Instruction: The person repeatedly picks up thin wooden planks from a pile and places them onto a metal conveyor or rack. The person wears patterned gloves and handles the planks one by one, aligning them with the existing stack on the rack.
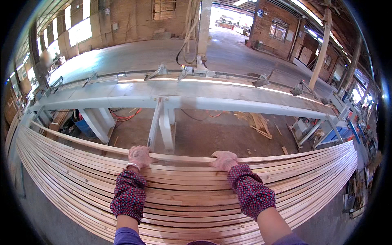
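Observation:
Long, thin wooden strips (183, 190) lie side by side in a wide layer in front of me, running left to right. At the far edge, one wooden strip (182, 157) sits a little apart from the others, with a narrow gap in the middle. My left hand (139, 157), in a pale pinkish work glove, is closed round this strip left of centre. Farther right, my gloved right hand (224, 160) grips the same strip. The undersides of both hands and some fingertips are hidden. Checkered sleeve covers reach over both forearms.
A long grey metal bench (188, 102) with clamps (263, 80) along its far side stands beyond the strips. A metal support arm (155, 124) juts from it toward me. Beneath are a blue bin (85, 127), orange hoses (126, 117) and wood scraps (260, 124).

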Available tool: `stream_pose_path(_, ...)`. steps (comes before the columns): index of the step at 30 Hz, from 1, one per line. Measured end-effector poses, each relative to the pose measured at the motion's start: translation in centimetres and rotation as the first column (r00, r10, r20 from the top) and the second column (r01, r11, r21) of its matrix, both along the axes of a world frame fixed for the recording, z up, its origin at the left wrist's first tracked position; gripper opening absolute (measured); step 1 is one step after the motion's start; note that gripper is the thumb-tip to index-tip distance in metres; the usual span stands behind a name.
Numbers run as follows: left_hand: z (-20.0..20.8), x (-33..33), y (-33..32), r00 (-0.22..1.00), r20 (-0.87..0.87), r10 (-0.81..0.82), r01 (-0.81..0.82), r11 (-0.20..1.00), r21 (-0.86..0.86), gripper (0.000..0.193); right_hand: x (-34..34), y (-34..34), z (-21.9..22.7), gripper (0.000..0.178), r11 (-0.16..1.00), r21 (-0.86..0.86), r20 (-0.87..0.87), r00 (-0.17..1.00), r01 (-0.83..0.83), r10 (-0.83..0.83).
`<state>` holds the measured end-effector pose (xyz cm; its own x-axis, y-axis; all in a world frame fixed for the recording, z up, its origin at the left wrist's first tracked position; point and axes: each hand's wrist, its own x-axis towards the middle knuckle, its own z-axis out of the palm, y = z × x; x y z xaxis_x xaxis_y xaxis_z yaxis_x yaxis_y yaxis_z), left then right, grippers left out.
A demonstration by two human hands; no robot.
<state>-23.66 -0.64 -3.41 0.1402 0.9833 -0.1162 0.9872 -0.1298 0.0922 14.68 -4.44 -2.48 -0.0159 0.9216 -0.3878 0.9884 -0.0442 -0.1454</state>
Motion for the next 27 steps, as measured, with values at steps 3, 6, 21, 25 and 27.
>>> stream_pose_path(3,0.4,0.3,-0.2,1.000,-0.007,0.013,-0.014,1.000,-0.018,0.053,-0.3,0.0,0.3,0.060,0.999,-0.030,0.022,1.000,0.021,-0.020)
stream_pose_path(6,0.5,0.1,-0.4,1.000,-0.011,0.004,-0.004,1.000,0.018,0.053,-0.5,0.1,0.6,0.061,0.998,-0.062,0.045,0.999,0.023,-0.020)
stream_pose_path(21,-0.1,0.3,0.0,1.000,-0.024,0.001,-0.001,0.999,0.032,0.053,0.1,0.5,-0.1,0.067,0.995,-0.100,0.062,0.998,0.027,-0.021)
stream_pose_path(25,0.4,-0.1,-0.4,1.000,-0.017,0.004,-0.004,1.000,0.002,0.053,-0.5,0.3,0.6,0.068,0.996,-0.094,0.037,0.999,0.000,0.003)
stream_pose_path(27,1.2,0.1,-0.6,1.000,-0.025,0.013,-0.014,1.000,-0.023,0.053,-0.6,0.3,0.7,0.065,0.999,-0.050,0.016,1.000,-0.021,0.022)
